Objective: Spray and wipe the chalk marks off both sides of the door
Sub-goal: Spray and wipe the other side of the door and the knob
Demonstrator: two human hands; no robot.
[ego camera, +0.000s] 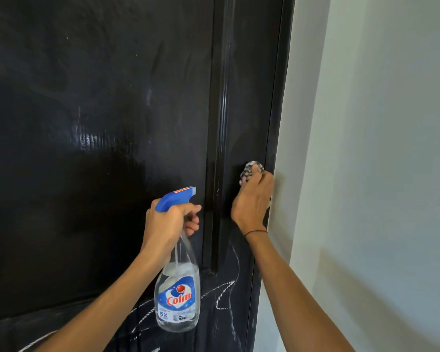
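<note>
Head view, one frame, looking forward and slightly down at a black door point(99, 148) that fills the left and centre of the frame; a pale wall point(379, 174) occupies the right.

Right hand point(253, 199), centre right: closed on a bunched mottled cloth point(251, 170), pressing it flat against the narrow right-hand panel, close to the door's edge. A thin dark band point(255, 232) sits on the wrist. Judgement: the cloth is wadded so the palm can bear down on a small area, and the hand works at the boundary between cleaned and marked surface.

Left hand point(168, 224), lower centre: wrapped around the neck of a clear spray bottle point(178, 288), one finger at the trigger beneath the blue spray head point(174, 198). The nozzle points toward the door. Judgement: it is held upright and ready, so spraying can resume without a change of grip.

Label: "Colin" in red lettering on a blue field; "5X" beneath it. Smaller print is not legible. The bottle appears about half full.

Door condition: the upper panels show wet sheen and faint smears, no clear chalk. White chalk marks point(226, 293) remain along the lower centre and lower left of the frame, below both hands.

Judgement: this face is partly done, with the lower section outstanding. The other face is out of view and cannot be assessed.
</note>
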